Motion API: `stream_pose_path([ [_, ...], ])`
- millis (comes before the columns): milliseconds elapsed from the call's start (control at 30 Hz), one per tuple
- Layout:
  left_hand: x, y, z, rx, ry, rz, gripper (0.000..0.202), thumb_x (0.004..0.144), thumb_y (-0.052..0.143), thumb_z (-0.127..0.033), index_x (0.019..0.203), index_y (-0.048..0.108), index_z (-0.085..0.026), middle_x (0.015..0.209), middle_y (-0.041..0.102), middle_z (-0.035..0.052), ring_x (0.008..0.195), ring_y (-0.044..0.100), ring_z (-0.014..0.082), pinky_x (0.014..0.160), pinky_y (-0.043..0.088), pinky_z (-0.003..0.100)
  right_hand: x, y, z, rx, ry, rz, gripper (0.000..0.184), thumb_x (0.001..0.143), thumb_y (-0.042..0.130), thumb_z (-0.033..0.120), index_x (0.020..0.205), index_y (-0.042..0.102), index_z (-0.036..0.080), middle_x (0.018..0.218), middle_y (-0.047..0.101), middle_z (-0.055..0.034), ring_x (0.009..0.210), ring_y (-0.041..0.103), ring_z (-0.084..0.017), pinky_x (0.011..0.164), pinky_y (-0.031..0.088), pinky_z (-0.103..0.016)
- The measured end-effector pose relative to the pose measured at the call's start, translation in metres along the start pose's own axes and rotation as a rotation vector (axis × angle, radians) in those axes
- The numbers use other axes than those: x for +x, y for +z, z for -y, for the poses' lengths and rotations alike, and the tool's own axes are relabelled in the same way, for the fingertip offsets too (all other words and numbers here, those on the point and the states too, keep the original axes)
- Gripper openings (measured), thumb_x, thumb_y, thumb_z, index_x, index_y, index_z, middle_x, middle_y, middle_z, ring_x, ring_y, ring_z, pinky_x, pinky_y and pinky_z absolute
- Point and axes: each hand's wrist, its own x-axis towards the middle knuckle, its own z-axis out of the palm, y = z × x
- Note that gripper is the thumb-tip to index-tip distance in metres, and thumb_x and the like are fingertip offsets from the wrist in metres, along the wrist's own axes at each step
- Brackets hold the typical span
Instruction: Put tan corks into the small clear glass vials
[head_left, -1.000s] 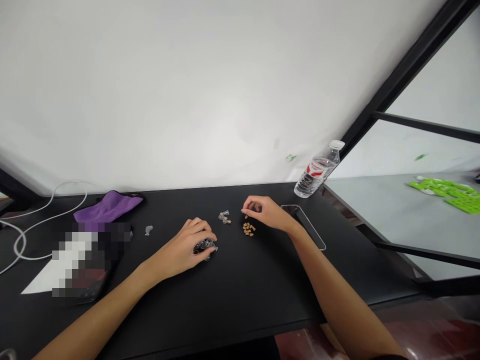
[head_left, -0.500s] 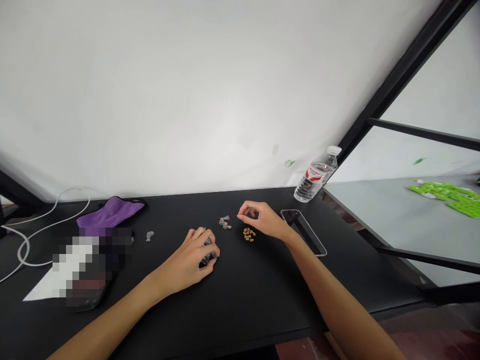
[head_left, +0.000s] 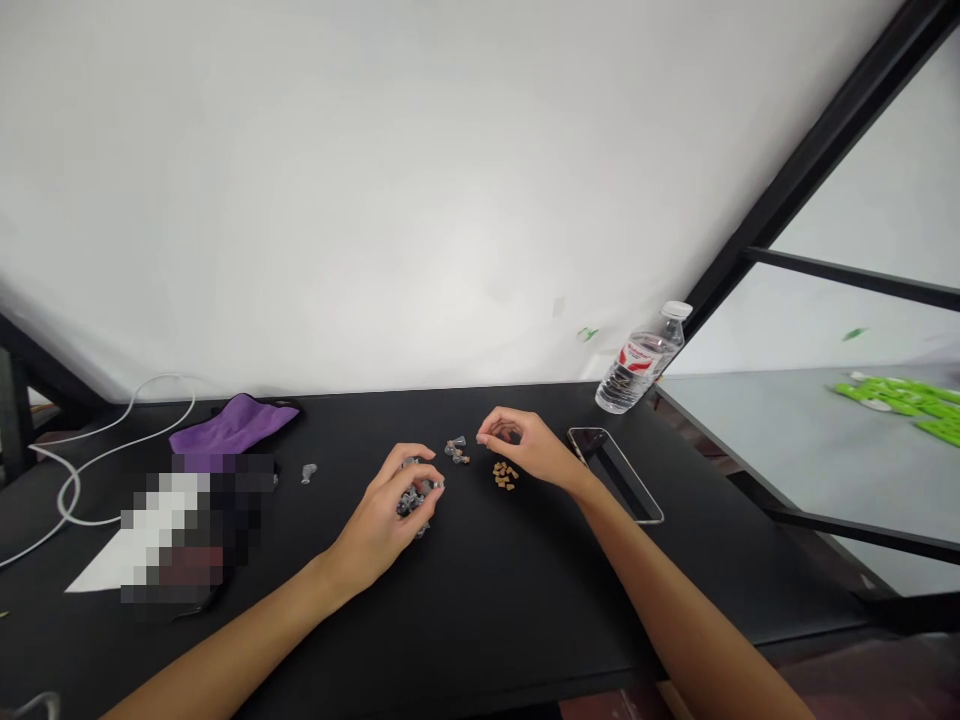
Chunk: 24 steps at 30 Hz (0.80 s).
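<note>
**Tiny glass bottles [head_left: 412,500] on our black table [head_left: 525,590]**

So here's where we're at. Our left hand [head_left: 379,525] is curled tight around a clump of these clear, narrow-necked bottles, just left of the table's middle. A few more sit in a small cluster [head_left: 456,451] right beside it, and a single one [head_left: 308,473] lies off to the left. Our right hand [head_left: 521,447] has its fingertips [head_left: 481,439] pinched together, but we can't tell if anything's in there. It's just above a little pile of brown bits [head_left: 505,476].

Around that we've got a purple cloth [head_left: 234,425], a white cable [head_left: 82,470], a blurred-out patch [head_left: 187,530], a phone [head_left: 615,475] and a water bottle [head_left: 637,360] by the white wall [head_left: 375,200]. Off to the right, green pieces [head_left: 892,405] lie on a grey table [head_left: 757,430] behind a black metal frame [head_left: 817,180].
</note>
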Motion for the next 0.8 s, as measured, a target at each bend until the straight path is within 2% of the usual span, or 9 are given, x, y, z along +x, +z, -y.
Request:
stream_pose_path([
  [100, 0.002, 0.000, -0.001, 0.008, -0.004, -0.045, 0.010, 0.100, 0.058, -0.022, 0.106, 0.065, -0.025, 0.129, 0.054, 0.0086, 0.083, 0.062, 0.0136, 0.084, 0.056, 0.032, -0.001, 0.011, 0.006, 0.108, 0.002, 0.051, 0.027, 0.089, 0.073, 0.044, 0.090, 0.071, 0.017, 0.087, 0.071, -0.0045, 0.075, 0.061, -0.017, 0.071, 0.049, -0.030],
  [233, 0.005, 0.000, 0.001, 0.021, 0.013, -0.081, 0.007, 0.097, 0.062, -0.021, 0.103, 0.066, -0.024, 0.118, 0.059, 0.0077, 0.087, 0.062, 0.0155, 0.085, 0.055, 0.033, -0.004, 0.026, 0.016, 0.243, 0.006, 0.128, 0.027, 0.087, 0.077, 0.044, 0.096, 0.074, 0.019, 0.094, 0.074, -0.0065, 0.079, 0.063, -0.018, 0.075, 0.052, -0.032],
  [367, 0.008, 0.000, 0.006, -0.029, 0.027, -0.125, 0.006, 0.097, 0.065, -0.021, 0.102, 0.069, -0.023, 0.107, 0.064, 0.0062, 0.084, 0.064, 0.0157, 0.079, 0.056, 0.031, -0.007, 0.037, 0.024, 0.274, -0.014, 0.139, 0.025, 0.087, 0.077, 0.045, 0.093, 0.076, 0.020, 0.093, 0.074, -0.0065, 0.081, 0.064, -0.020, 0.077, 0.052, -0.034],
  [600, 0.008, 0.000, 0.006, -0.127, 0.007, -0.163, 0.001, 0.094, 0.070, -0.021, 0.095, 0.070, -0.021, 0.097, 0.065, 0.0047, 0.078, 0.065, 0.0139, 0.070, 0.058, 0.027, -0.009, 0.045, 0.026, 0.329, 0.000, 0.160, 0.025, 0.086, 0.079, 0.044, 0.092, 0.077, 0.020, 0.090, 0.073, -0.0057, 0.083, 0.065, -0.020, 0.079, 0.053, -0.034],
  [800, 0.006, 0.002, 0.007, -0.206, -0.013, -0.161, 0.010, 0.092, 0.074, -0.029, 0.096, 0.071, -0.020, 0.097, 0.064, 0.0048, 0.077, 0.067, 0.0140, 0.071, 0.062, 0.028, -0.008, 0.049, 0.023, 0.422, 0.047, 0.156, 0.026, 0.082, 0.083, 0.043, 0.091, 0.079, 0.019, 0.090, 0.075, -0.0060, 0.087, 0.071, -0.022, 0.085, 0.057, -0.036],
])
